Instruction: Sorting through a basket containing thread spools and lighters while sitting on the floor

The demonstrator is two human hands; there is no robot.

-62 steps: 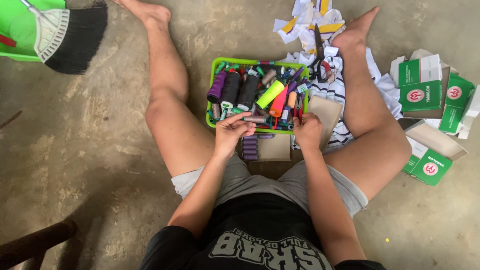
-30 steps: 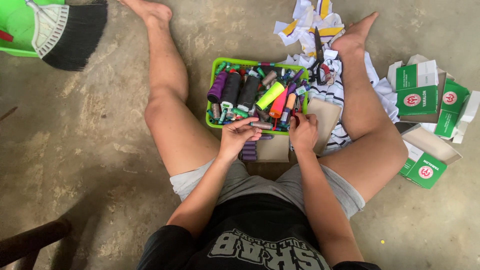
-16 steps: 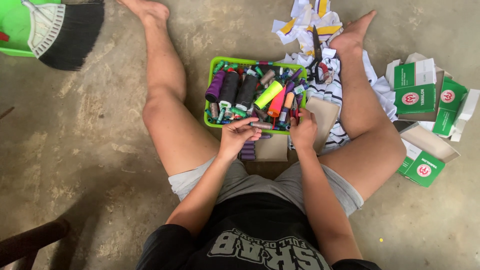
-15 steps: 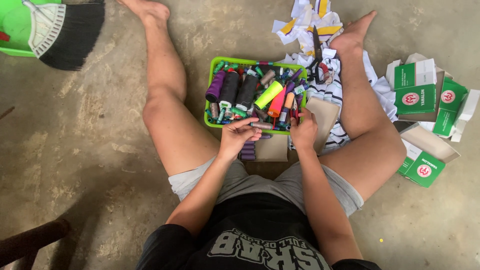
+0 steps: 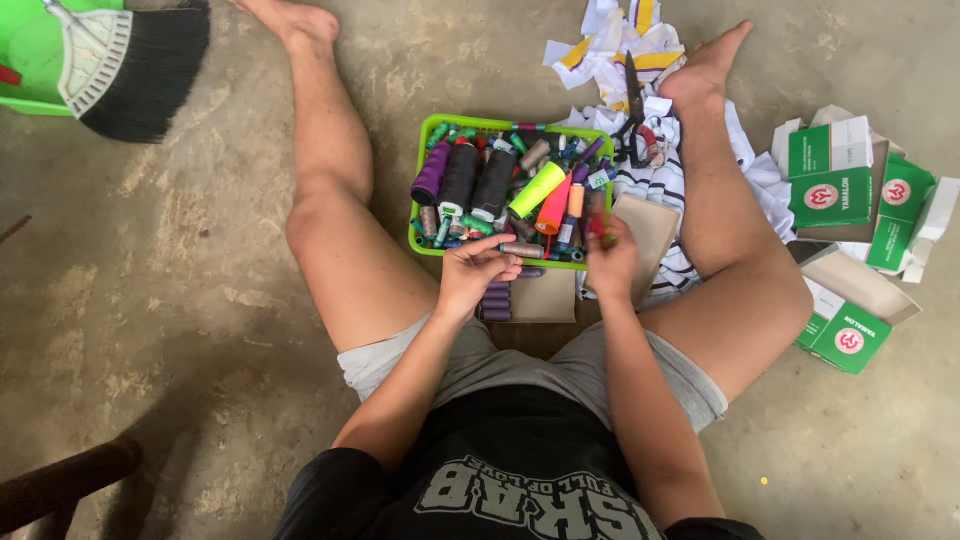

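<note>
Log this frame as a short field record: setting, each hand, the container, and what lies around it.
setting: person seated on a concrete floor, legs spread, seen from above
left hand: at the near rim of the green basket, fingers on a small grey spool
right hand: closed on a small dark-red spool at the basket's right end
basket contents: many thread spools, mixed colours
nearby: brown cardboard box, striped cloth, green cartons, broom
</note>
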